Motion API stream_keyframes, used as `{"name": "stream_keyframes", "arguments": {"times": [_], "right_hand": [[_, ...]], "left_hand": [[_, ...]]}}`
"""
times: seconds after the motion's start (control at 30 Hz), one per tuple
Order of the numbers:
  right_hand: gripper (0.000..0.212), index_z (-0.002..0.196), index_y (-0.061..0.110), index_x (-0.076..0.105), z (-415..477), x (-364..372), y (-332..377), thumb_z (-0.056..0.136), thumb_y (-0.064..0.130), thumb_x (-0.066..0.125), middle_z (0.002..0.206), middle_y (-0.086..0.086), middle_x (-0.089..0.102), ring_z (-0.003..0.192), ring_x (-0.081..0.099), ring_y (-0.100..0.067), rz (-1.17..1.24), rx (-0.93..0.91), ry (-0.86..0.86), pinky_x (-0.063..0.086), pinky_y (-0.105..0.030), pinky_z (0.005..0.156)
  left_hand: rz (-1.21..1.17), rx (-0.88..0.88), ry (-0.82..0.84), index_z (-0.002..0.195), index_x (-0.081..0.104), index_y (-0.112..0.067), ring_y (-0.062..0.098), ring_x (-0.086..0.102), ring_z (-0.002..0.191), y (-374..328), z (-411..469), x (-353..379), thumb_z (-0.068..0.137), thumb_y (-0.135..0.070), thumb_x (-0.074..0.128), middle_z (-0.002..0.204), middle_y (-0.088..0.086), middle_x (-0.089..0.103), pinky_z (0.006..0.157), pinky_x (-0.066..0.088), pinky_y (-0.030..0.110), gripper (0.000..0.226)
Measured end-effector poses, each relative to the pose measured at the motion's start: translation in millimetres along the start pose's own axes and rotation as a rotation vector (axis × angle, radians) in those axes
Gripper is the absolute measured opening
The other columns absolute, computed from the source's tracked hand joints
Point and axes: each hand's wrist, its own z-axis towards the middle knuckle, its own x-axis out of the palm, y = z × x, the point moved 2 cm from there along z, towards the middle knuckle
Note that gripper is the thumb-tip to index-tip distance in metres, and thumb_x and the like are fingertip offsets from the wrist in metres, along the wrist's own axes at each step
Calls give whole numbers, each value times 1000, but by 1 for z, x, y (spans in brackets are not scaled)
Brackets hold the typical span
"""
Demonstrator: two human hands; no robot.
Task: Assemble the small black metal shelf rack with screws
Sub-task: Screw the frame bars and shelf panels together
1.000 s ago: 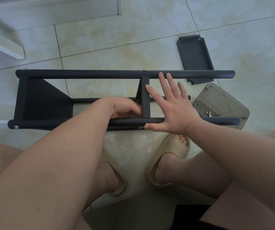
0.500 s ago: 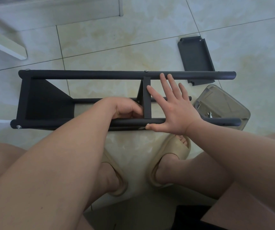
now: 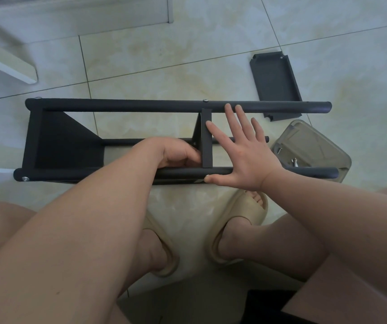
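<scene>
On the tiled floor (image 3: 141, 54), head view: rack (image 3: 117, 106) lies on its side just beyond the person's slippers (image 3: 246, 213), long tubes running left to right. End panel (image 3: 66, 141) closes the left end. Middle panel (image 3: 206, 139) stands between far tube (image 3: 281, 108) and near tube (image 3: 304, 172). Right tube ends are unbraced.

Right hand (image 3: 241, 155): flat, fingers spread, index touching the middle panel, thumb on the near tube.

Left hand (image 3: 178, 153): fingers curled against the panel's left face. Whether this grip holds a screw or tool, cannot tell.

Loose panel (image 3: 274, 83) lies far right. Clear box (image 3: 316, 148) holding screws (image 3: 294, 161) sits at the rack's right end.

Judgement: painted steel, stiff, fairly light, matte finish not slippery. Tubes may roll and the free ends may splay. Best held by the tubes near the joints, not by the thin panel edges.
</scene>
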Motion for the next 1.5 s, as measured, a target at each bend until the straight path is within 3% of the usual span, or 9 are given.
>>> {"name": "stream_keyframes", "arguments": {"times": [0.23, 0.37, 0.43, 0.67, 0.8, 0.93, 1.03, 1.3, 1.5], "right_hand": [[113, 162, 33, 2, 1, 0, 0, 72, 95, 31, 168, -14, -18, 154, -19, -35, 3, -5, 1, 3, -62, 123], [113, 162, 33, 2, 1, 0, -1, 72, 95, 30, 168, -15, -18, 154, -19, -35, -1, -4, -1, 3, -62, 123], [113, 162, 32, 2, 1, 0, 0, 72, 94, 31, 168, -15, -17, 154, -18, -35, -7, -5, -4, 4, -61, 123], [114, 163, 31, 4, 0, -1, 0, 71, 94, 31, 168, -15, -17, 154, -18, -35, -9, -1, 1, 3, -61, 123], [114, 163, 31, 5, 0, -1, 0, 71, 94, 31, 168, -15, -16, 154, -18, -36, -6, -1, -2, 3, -61, 123], [114, 163, 31, 5, 0, -2, 1, 71, 93, 32, 168, -15, -16, 154, -17, -36, -10, -1, -2, 4, -61, 123], [114, 163, 32, 4, 0, -3, 1, 71, 93, 32, 168, -15, -16, 154, -17, -36, -10, 0, 3, 4, -61, 123], [114, 163, 31, 4, 0, -2, 1, 71, 94, 30, 168, -15, -16, 154, -18, -36, -19, 0, 5, 4, -61, 123], [114, 163, 31, 5, 0, -1, 0, 72, 94, 31, 168, -15, -15, 154, -16, -36, -17, -3, -9, 4, -61, 123]], "left_hand": [[-87, 26, 40, 99, 76, -12, 23, 66, 100, 1, 2, -1, 73, -17, 65, 105, 10, 72, 102, 47, 39, 29], [-64, -51, 23, 76, 76, -19, 13, 63, 60, 0, 2, -1, 91, -23, 60, 70, -1, 67, 64, 52, 26, 22], [-39, -69, 6, 81, 73, -18, 11, 63, 57, -1, 2, 0, 94, -23, 59, 69, -2, 67, 58, 50, 23, 20], [-41, 2, 53, 86, 80, -18, 19, 69, 85, 0, -1, 1, 82, -20, 66, 90, 5, 74, 85, 52, 32, 15], [-95, 30, 33, 112, 73, -9, 27, 63, 111, 0, 3, 0, 82, -15, 64, 122, 17, 69, 108, 45, 40, 32], [-53, -6, 7, 104, 75, -15, 19, 66, 87, -1, 2, 0, 92, -20, 61, 97, 4, 72, 84, 53, 33, 19], [-31, -8, 4, 94, 77, -17, 19, 66, 83, -1, 1, 1, 93, -18, 61, 91, 4, 73, 79, 53, 31, 16], [-105, 33, 6, 124, 66, -3, 25, 62, 105, -2, 2, 2, 89, -14, 61, 113, 13, 68, 108, 44, 44, 37], [-41, -15, 0, 101, 75, -15, 22, 61, 96, -1, -1, 2, 94, -21, 58, 94, 2, 71, 98, 47, 39, 18]]}}
